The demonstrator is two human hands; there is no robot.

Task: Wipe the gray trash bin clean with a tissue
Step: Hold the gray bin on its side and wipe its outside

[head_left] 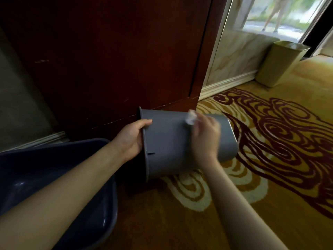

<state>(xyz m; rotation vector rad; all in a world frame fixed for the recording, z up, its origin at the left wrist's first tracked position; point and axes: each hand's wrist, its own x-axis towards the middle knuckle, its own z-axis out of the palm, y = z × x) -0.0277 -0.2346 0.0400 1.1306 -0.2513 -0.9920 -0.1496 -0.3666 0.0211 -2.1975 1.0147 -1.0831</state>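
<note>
We are holding the gray trash bin [169,141] on its side, up off the yellow carpet [270,177], just in front of the dark wooden door [108,60]. Its open rim points to our left and its bottom points to our right.

Our left hand [131,139] is closed on the rim. The thumb lies on the outside wall, and the other fingers seem to curl inside, where we cannot see them. Our right hand [205,136] is closed around a small white tissue [191,119] and presses it on the top of the bin's side. The hand looks a bit blurry, so we think it is rubbing right now. A little bunch of tissue pokes out past the fingers.

What could go wrong? The tissue is small and scrunched up. If we rub hard, it could tear or slip out of our fingers, and bits could stick to the bin. Only one hand holds the bin, and only by its rim. If we push down too hard with the tissue, the bin could turn in our grip or drop on the carpet. It could also bump the door, which is very near.

A big dark blue tub [54,177] sits under our left arm, and a tan bin [281,64] stands far off by the wall
</note>
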